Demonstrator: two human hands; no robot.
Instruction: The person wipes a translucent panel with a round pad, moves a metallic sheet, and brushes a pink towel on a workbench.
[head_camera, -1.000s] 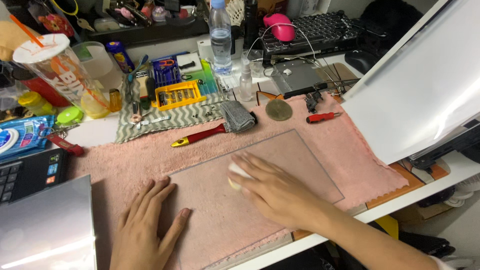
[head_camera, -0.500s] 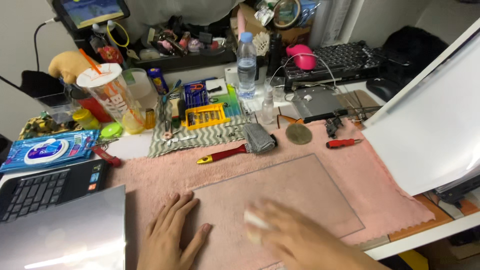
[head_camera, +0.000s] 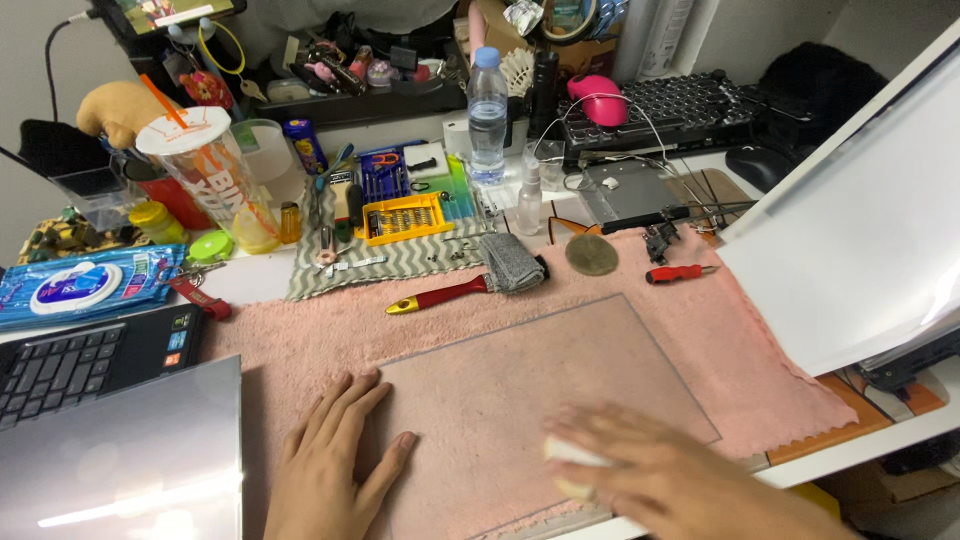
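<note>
Lying flat on the pink terry towel (head_camera: 700, 330), a clear rectangular glass sheet (head_camera: 530, 390) is pinned by the left hand (head_camera: 335, 460), fingers spread. A small white pad (head_camera: 572, 462) is gripped by the blurred right hand (head_camera: 660, 475). Bits are held in a yellow tray (head_camera: 405, 218). Since half a second ago, the pad has been moved nearer the sheet's front edge.

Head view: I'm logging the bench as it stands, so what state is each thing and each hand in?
Clear sheet: flat on the pink towel.
Left hand: open, palm pressed on the sheet's left edge.
Right hand: blurred, closed on a small white pad.
Water bottle: upright, capped.
Hammer: lying, head wrapped in grey cloth.
Red screwdriver: lying on the towel.
Plastic cup: upright, lidded, straw in.
</note>
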